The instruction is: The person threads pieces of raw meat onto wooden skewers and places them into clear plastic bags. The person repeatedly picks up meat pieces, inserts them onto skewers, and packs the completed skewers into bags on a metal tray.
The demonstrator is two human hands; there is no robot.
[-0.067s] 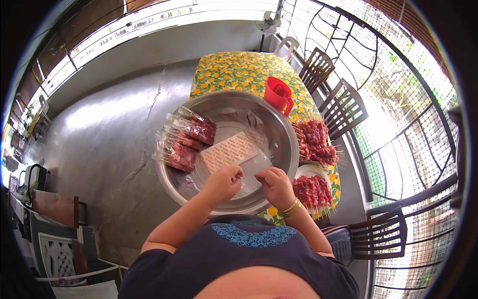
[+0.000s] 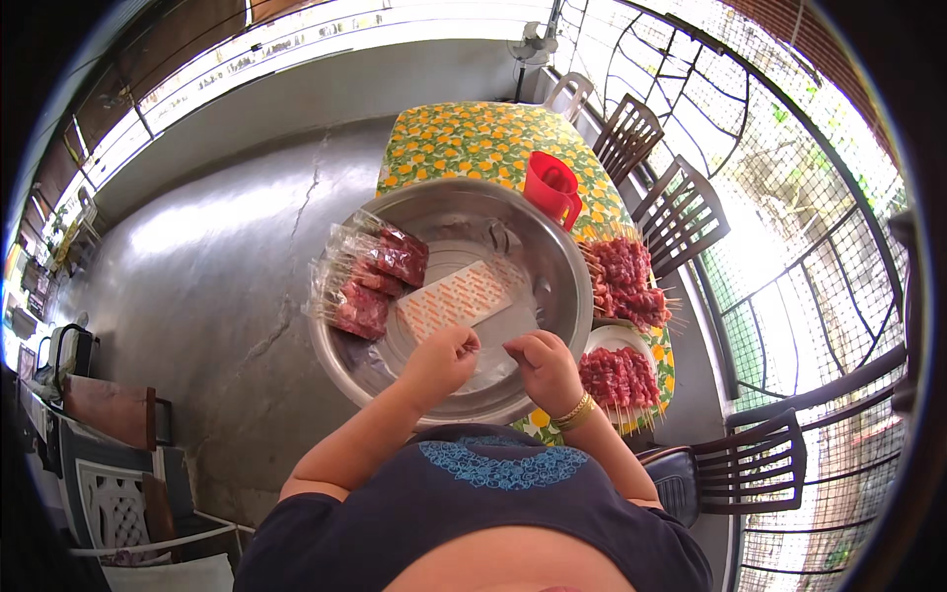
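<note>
Over the near part of a wide steel basin (image 2: 577,252), both of my hands are closed in a pinch. Between my left hand (image 2: 441,363) and my right hand (image 2: 548,370) stretches a clear plastic bag (image 2: 498,345), hard to make out against the metal. A white pack with orange print (image 2: 456,299) lies in the basin just beyond my fingers. On the basin's left side are several bagged bundles of raw meat skewers (image 2: 357,310), their sticks pointing left over the rim.
Unbagged meat skewers (image 2: 621,281) are piled right of the basin, with more skewers (image 2: 619,378) on a white plate (image 2: 631,340) nearer me. A red pitcher (image 2: 552,187) stands beyond the basin on the patterned tablecloth (image 2: 464,138). Dark chairs (image 2: 681,212) line the right side.
Hardly anything differs. The fingers of my left hand have shifted very slightly left; my right hand keeps its place.
</note>
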